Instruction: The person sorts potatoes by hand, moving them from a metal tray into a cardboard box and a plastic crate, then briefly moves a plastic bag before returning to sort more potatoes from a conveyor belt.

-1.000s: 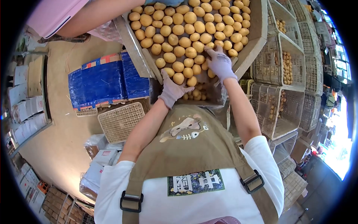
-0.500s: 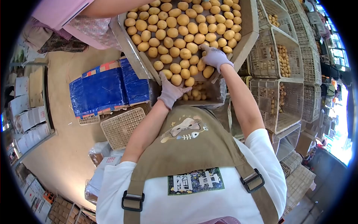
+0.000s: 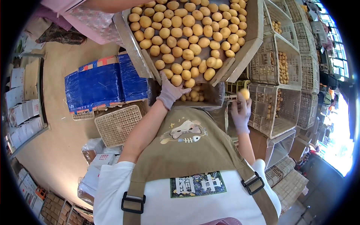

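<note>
Many round yellow potatoes (image 3: 187, 32) lie on a tray with raised wooden sides (image 3: 243, 56) that narrows toward me. My left hand (image 3: 171, 92), in a pale glove, is spread at the tray's narrow mouth, its fingers beside the lowest potatoes. Below the mouth a lined box (image 3: 215, 95) holds more potatoes (image 3: 195, 93). My right hand (image 3: 241, 112), also gloved, is off to the right of the box, beside the crates, and its fingers are closed on a single potato (image 3: 245, 93).
Stacked plastic crates (image 3: 287, 110), some with potatoes, line the right side. On the left are a blue-wrapped box (image 3: 95, 86) and an upturned crate (image 3: 118, 125). A person in pink (image 3: 92, 24) stands at the upper left with an arm over the tray.
My right hand has left the potatoes on the tray and moved right and toward me, now with one potato in it. My left hand has stayed at the mouth.
</note>
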{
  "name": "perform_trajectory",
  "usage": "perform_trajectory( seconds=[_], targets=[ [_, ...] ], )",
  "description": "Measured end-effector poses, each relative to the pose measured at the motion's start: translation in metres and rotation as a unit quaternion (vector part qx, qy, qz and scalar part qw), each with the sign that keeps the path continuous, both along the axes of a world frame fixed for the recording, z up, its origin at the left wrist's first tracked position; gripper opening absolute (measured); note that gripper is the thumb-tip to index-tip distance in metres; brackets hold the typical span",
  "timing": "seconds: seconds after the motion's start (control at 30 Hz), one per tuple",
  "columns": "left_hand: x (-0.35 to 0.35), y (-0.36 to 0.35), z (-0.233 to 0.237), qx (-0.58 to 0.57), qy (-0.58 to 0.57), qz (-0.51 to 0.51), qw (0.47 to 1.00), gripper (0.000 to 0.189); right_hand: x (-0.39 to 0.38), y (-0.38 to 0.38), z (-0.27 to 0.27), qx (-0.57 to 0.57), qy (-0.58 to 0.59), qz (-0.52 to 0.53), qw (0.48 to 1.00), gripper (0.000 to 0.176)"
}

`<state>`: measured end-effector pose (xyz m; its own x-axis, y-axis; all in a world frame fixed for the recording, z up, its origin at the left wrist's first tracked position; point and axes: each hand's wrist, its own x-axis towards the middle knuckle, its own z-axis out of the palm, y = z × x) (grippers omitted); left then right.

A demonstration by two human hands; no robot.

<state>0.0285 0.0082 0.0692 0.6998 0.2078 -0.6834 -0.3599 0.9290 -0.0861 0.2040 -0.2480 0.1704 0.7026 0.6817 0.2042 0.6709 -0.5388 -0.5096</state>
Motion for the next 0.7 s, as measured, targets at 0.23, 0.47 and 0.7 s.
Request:
perform_trajectory(
  seconds=[0.23, 0.47, 0.7],
  targets=[
    [0.006, 0.001, 0.000, -0.008, 0.010, -0.017, 1.000, 0.097, 0.024, 0.025, 0.005, -0.021, -0.124, -0.009, 0.992, 0.038],
    [0.000, 0.004, -0.010, -0.009, -0.019, -0.021, 1.000, 0.097, 0.069, 0.228, -0.031, -0.298, -0.062, 0.049, 0.951, 0.046],
    [0.004, 0.004, -0.002, 0.000, 0.026, -0.001, 1.000, 0.097, 0.068, 0.216, -0.001, 0.084, 0.477, -0.038, 0.874, 0.050]
  ],
)
